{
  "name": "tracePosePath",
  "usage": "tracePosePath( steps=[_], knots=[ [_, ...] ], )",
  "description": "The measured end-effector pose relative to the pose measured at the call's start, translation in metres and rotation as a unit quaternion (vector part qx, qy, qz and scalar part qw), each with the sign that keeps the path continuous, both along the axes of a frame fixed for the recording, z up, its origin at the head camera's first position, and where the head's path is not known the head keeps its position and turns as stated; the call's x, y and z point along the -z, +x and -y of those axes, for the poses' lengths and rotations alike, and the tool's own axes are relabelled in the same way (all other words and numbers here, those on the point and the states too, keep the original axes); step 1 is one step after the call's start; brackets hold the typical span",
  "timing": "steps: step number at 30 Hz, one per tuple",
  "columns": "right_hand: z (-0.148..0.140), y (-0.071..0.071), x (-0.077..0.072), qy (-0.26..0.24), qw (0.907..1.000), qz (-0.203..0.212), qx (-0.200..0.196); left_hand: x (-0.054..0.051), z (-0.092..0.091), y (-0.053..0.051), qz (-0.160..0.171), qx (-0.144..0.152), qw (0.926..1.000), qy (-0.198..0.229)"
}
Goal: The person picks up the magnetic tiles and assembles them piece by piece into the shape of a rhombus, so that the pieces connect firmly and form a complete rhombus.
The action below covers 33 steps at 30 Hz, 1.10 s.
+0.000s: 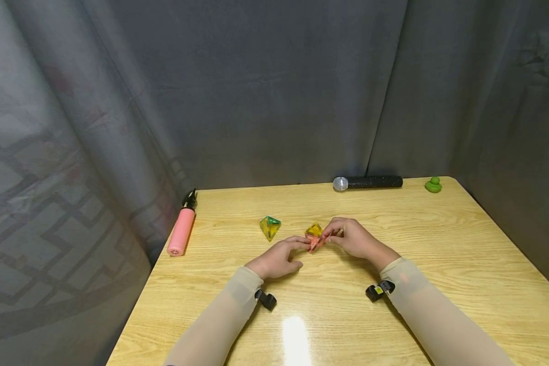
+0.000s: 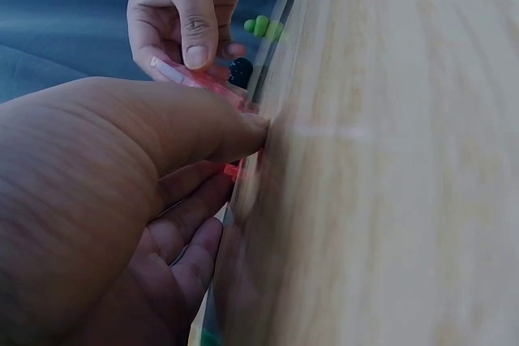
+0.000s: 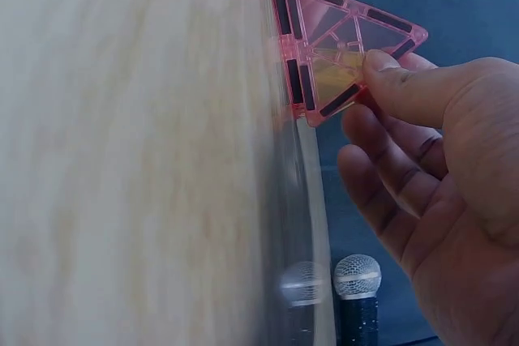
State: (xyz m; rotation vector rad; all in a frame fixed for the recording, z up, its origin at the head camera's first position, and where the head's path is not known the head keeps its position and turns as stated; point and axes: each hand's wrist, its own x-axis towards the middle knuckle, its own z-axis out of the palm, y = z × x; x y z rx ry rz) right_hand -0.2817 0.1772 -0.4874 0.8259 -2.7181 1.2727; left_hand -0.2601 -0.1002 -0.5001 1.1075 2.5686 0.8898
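Observation:
My right hand (image 1: 354,238) pinches a translucent pink triangular magnetic tile (image 3: 399,36) between thumb and fingers, holding it tilted up. One edge of that tile meets a second pink tile (image 3: 281,7), which lies flat on the table. The fingertips of my left hand (image 1: 278,258) rest on the flat pink tile, with the thumb apart in the head view. Just behind the pink tiles is a yellow magnetic piece (image 1: 314,230); its full shape is partly hidden. To the left of it stands a yellow and green pointed shape built of magnetic tiles (image 1: 270,229).
A pink hand pump (image 1: 182,232) lies along the table's left edge. At the back edge is a black microphone (image 1: 368,183) with a silver head. A small green figure (image 1: 433,185) stands at the back right corner. Grey curtains (image 1: 265,91) hang behind the wooden table (image 1: 439,239).

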Motion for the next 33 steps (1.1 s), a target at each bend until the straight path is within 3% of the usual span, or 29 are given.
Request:
tracePosePath(
  steps=[17,33],
  knots=[
    [0.0038,0.0007,0.0023,-0.013,0.9996,-0.025,0.008,0.0023,0.0002,-0.0020,-0.003,0.000,1.0000,-0.004],
    [0.0052,0.0013,0.0039,-0.007,0.9995,-0.012,0.028,0.0020,0.0004,-0.0012,-0.001,-0.001,1.0000,-0.003]
  ],
)
